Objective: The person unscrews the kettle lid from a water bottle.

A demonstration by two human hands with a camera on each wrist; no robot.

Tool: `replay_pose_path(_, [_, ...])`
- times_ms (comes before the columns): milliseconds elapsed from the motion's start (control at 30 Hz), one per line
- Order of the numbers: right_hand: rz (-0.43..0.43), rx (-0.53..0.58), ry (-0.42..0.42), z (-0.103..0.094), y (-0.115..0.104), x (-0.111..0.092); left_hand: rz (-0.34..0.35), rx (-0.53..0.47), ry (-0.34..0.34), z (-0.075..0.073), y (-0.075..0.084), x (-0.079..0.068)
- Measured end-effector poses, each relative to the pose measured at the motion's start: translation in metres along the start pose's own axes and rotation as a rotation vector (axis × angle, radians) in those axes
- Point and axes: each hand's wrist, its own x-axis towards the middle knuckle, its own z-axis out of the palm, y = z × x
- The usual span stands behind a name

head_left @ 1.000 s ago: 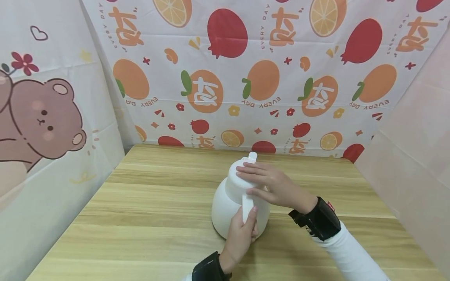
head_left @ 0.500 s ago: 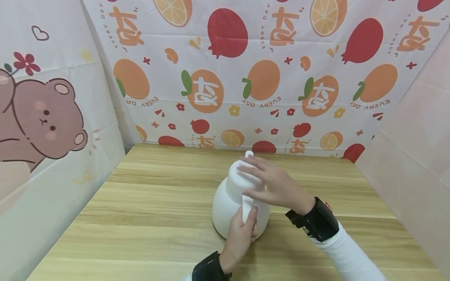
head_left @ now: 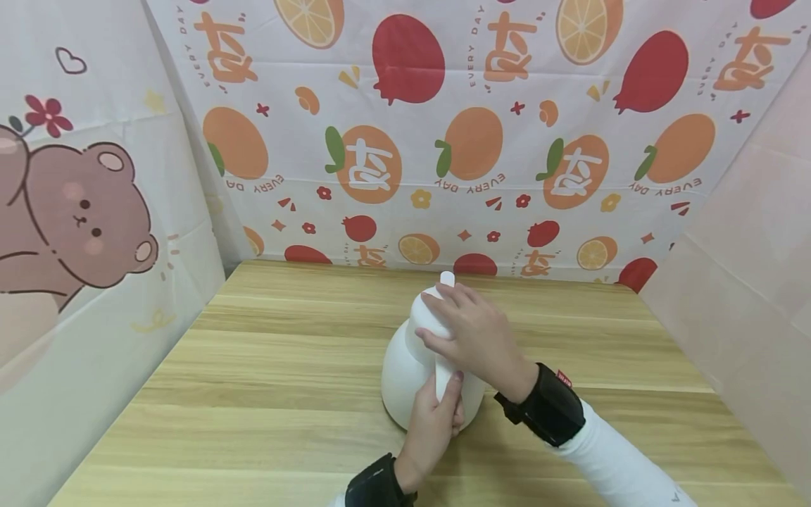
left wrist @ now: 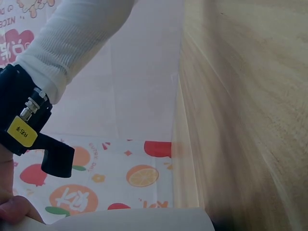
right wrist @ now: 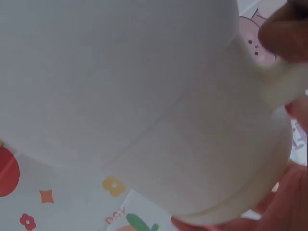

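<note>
A white thermal jug stands upright on the wooden table. My left hand grips its handle on the near side, thumb along the top. Over the white lid lies my right hand, its fingers and thumb spread and bent around the lid's side. Past the fingertips a small white tab sticks up at the lid's far edge. In the right wrist view the jug body fills much of the picture, with right-hand fingers at the lid rim. The right palm hides part of the lid.
The wooden table extends around the jug. Behind it hangs a fruit-print cloth, with a bear-print cloth on the left and a pale cloth on the right. Both wrists wear black straps.
My right hand has turned counterclockwise on the lid, its wrist shifting left and closer. The tab has moved slightly left. My left hand and the jug body have stayed put.
</note>
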Motion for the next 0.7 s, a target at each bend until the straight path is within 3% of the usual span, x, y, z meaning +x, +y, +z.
replay_pose_path(167, [-0.070,0.053,-0.056,-0.001,0.012,0.002,0.000,0.004,-0.015,-0.001,0.001,0.000])
replay_pose_path(433, [-0.187,0.244,-0.146,-0.001,0.034,0.002,0.035,0.016,-0.025,-0.002,0.000,0.000])
replay_pose_path(700, [-0.213,0.448,-0.307,0.002,0.051,0.003,0.041,0.018,-0.009,-0.002,-0.001,0.000])
